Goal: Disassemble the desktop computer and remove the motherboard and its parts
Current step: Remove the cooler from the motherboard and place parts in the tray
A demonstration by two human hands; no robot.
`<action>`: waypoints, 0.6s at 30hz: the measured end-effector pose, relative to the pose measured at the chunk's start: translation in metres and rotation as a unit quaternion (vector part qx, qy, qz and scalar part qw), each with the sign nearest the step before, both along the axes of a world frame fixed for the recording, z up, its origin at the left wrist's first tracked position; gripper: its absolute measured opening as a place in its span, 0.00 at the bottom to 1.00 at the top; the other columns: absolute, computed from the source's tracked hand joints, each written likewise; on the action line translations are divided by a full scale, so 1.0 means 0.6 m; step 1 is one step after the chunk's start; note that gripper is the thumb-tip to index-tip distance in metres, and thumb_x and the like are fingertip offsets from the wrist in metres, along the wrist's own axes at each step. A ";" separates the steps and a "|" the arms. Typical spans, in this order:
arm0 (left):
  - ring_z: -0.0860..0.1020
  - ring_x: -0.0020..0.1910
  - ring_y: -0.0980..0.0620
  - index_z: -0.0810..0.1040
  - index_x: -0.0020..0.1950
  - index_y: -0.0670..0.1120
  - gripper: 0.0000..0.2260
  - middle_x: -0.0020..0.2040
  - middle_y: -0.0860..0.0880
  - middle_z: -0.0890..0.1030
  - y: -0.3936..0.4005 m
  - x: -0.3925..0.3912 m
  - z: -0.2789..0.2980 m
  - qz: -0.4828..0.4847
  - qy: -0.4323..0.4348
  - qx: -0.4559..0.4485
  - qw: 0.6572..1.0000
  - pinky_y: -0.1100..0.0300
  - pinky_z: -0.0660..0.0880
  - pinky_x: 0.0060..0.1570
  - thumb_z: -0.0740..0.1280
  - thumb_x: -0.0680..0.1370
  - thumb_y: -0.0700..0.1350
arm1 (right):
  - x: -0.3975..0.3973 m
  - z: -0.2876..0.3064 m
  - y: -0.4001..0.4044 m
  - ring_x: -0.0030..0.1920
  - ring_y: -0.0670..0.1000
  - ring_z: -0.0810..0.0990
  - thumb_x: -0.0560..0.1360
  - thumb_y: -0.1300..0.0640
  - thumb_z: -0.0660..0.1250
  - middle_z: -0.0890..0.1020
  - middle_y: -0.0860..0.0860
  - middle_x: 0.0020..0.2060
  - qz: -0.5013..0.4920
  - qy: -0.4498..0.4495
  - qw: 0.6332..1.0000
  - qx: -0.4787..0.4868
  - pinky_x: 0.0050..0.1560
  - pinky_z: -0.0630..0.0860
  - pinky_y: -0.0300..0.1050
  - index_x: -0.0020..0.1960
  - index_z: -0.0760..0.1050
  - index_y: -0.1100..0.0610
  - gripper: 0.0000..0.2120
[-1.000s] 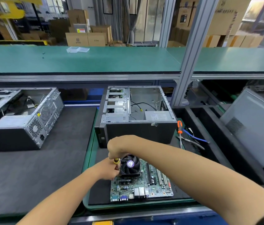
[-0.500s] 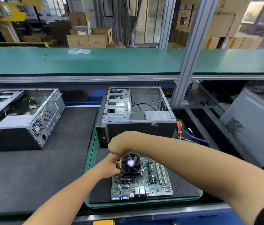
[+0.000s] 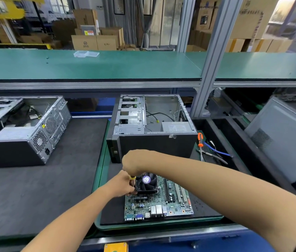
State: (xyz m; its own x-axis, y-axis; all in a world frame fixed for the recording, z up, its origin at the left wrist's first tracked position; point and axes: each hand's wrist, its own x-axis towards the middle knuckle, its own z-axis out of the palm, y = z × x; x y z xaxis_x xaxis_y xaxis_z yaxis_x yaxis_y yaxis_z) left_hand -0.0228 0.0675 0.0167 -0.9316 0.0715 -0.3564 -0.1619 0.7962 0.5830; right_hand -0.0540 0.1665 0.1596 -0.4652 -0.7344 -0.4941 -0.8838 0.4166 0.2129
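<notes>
The green tray [image 3: 100, 179] carries the motherboard [image 3: 161, 202] and the opened computer case [image 3: 152, 128]. Your left hand [image 3: 121, 186] curls against the cooler fan [image 3: 146, 182]; your right hand [image 3: 132, 161] grips a yellow-tipped screwdriver [image 3: 132, 177].

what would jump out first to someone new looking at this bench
Front and centre, a green motherboard lies flat on a dark mat, both hands working at its black cooler fan: the left hand beside it, the right hand above. Just behind stands the emptied computer case.
</notes>
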 end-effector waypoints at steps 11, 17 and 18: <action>0.76 0.26 0.60 0.72 0.36 0.42 0.06 0.33 0.44 0.78 0.003 0.005 0.007 0.009 -0.009 0.005 1.000 0.70 0.72 0.28 0.64 0.72 0.35 | 0.000 0.008 0.004 0.39 0.52 0.73 0.81 0.60 0.58 0.81 0.53 0.51 0.142 0.051 0.986 0.075 0.26 0.61 0.40 0.60 0.77 0.59 0.12; 0.74 0.26 0.57 0.69 0.33 0.46 0.10 0.30 0.48 0.74 0.001 0.002 0.001 0.012 0.004 0.008 1.000 0.66 0.72 0.30 0.64 0.70 0.35 | -0.003 -0.001 0.007 0.32 0.55 0.73 0.80 0.58 0.57 0.76 0.58 0.34 -0.103 -0.113 0.978 -0.142 0.30 0.65 0.43 0.41 0.71 0.63 0.12; 0.75 0.27 0.56 0.69 0.33 0.48 0.11 0.30 0.48 0.74 0.001 0.003 0.002 0.015 0.011 0.015 1.000 0.65 0.73 0.31 0.64 0.70 0.34 | -0.003 -0.003 0.004 0.30 0.56 0.76 0.79 0.59 0.58 0.78 0.60 0.33 -0.161 -0.146 0.962 -0.166 0.28 0.67 0.41 0.38 0.69 0.63 0.13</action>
State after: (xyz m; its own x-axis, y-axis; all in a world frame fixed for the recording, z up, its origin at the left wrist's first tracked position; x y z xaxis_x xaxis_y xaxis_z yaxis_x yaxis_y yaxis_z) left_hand -0.0213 0.0679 0.0178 -0.9411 0.0539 -0.3339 -0.1723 0.7731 0.6104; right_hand -0.0560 0.1686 0.1580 -0.5724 -0.7152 -0.4010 -0.6995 0.6811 -0.2164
